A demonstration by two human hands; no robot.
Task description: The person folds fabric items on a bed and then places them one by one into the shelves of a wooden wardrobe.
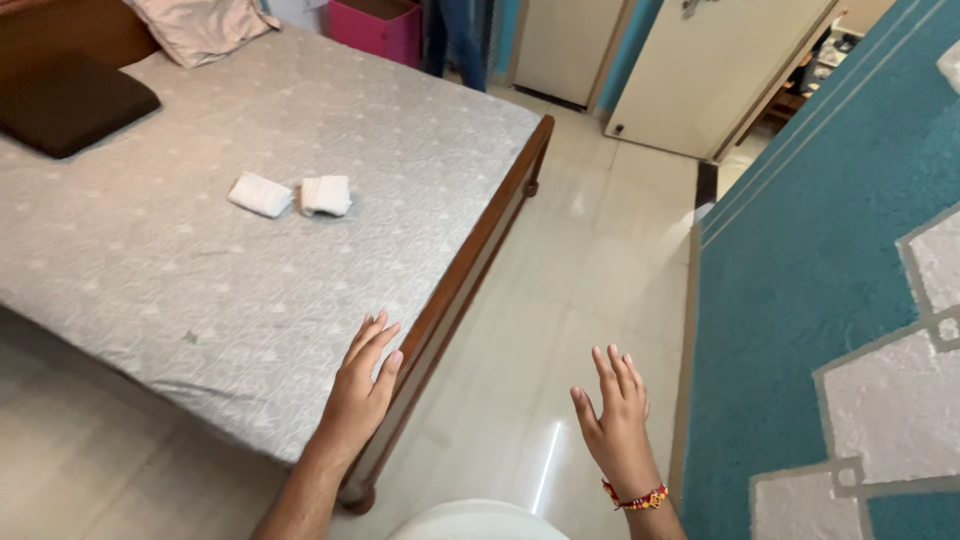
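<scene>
At the near edge of the view, we held both hands out empty, palms turned down and away from us. Our left hand (362, 385) hovered over the corner of the wooden-framed bed (480, 250), its fingers (372, 340) straight and close together, clamped on nothing. Our right hand (615, 415) hung over the glossy cream tiled floor (560, 300), its fingers (612, 372) loosely apart, with a red and yellow beaded bracelet (635, 497) at the wrist. Neither hand touched anything.

Farther off, on the grey patterned bedsheet (200, 280), lay two small folded white cloths: the left folded white cloth (259, 194) just beside the right folded white cloth (326, 195), both well apart from our hands. Beyond them, a dark brown cushion (70, 105) and a pale beige pillow (195, 25) rested at the head of the bed. At the far end stood a pink box (380, 28) and a cream door (715, 70), with a teal and white painted wall (830, 250) along the right.
</scene>
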